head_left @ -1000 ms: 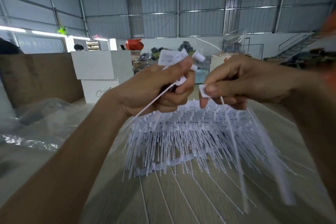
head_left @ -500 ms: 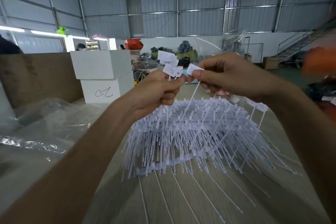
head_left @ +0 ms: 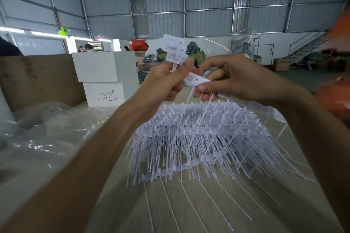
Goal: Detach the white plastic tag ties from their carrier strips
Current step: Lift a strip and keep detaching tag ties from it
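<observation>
Ties are the whole worry at this point. Left hand (head_left: 166, 81) has its fingers curled round a small bunch of loose ties (head_left: 175, 50), their flat tag heads sticking up above the thumb. Right hand (head_left: 227, 79) pinches the head of a single tie (head_left: 197, 80) between thumb and forefinger, and its thin tail runs down under the fingers toward the big pile of ties on strips (head_left: 204, 134), which rests on the wooden bench (head_left: 189, 213) below both hands.

Whether that single tie has already come free of its strip, I cannot tell. If it has not, a crooked pull could likely stretch or snap the thin tail, or drag a whole strip up with it and tangle the pile. Passing it across to the left hand looks risky too: the bunch is held loosely near the heads, so opening those fingers to accept another may let some slip and fall back among the undetached ones. Clear plastic wrap (head_left: 41, 128), well off to the left, could catch stray tails.
</observation>
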A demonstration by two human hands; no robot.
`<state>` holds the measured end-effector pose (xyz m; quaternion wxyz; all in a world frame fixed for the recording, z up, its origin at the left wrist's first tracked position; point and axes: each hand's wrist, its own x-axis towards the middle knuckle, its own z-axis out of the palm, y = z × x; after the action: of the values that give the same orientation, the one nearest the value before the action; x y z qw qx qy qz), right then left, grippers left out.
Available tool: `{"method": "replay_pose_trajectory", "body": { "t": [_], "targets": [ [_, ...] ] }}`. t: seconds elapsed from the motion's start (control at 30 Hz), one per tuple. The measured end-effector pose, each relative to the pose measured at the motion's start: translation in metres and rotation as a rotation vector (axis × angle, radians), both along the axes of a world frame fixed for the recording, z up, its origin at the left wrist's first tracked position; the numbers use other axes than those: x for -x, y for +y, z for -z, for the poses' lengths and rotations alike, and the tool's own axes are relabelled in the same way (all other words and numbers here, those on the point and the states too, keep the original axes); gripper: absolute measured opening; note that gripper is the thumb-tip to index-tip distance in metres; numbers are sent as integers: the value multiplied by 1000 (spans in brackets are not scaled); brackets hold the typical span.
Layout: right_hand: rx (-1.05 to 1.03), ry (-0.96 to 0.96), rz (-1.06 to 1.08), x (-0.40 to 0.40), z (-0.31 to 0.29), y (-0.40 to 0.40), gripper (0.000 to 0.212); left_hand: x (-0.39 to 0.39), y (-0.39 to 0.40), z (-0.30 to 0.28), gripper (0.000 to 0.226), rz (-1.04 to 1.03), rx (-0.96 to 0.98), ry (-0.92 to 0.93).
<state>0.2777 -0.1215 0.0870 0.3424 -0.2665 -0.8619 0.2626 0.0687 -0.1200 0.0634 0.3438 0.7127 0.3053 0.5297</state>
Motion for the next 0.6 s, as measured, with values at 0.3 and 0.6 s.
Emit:
{"method": "replay_pose_trajectory", "body": {
  "t": [0.3,0.6],
  "targets": [
    [-142,-190,136,6,3,3,26,0,-6,-2,27,-290,-302,106],
    [-668,-454,464,14,-2,-6,42,-7,-3,0,36,-307,-67,46]
  ]
}}
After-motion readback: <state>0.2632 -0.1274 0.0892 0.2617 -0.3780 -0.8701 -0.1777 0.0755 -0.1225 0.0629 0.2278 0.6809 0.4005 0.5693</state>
